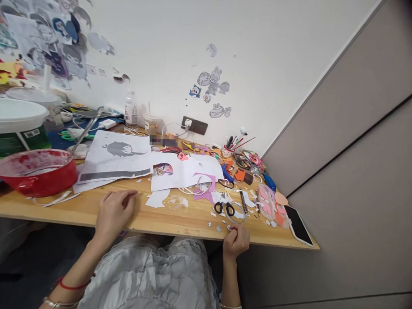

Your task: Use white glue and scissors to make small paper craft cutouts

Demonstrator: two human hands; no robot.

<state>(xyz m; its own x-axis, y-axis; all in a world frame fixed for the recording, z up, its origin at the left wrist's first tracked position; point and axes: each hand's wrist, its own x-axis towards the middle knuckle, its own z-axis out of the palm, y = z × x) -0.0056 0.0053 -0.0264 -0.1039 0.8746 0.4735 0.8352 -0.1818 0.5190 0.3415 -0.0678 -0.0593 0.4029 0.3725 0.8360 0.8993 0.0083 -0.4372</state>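
My left hand (115,212) rests on the wooden table (176,221) near its front edge, thumb and index finger slightly apart with nothing between them. At the edge further right, my right hand (236,240) is curled closed, and whatever its fingers may hold is hidden. Small round pieces (218,228) lie just left of it. Behind them are black-handled scissors (225,209) and a roll of clear tape (239,213). A printed sheet (120,156) with a grey figure lies beyond my left hand, beside a cut white sheet (192,170).
A red bowl (46,176) and a large white-and-green tub (17,130) stand at the left. Paper scraps, a pen cup (228,151), a blue glue gun (227,173) and a phone (298,224) are at the right. Cut-outs hang on the wall; a grey panel borders the table.
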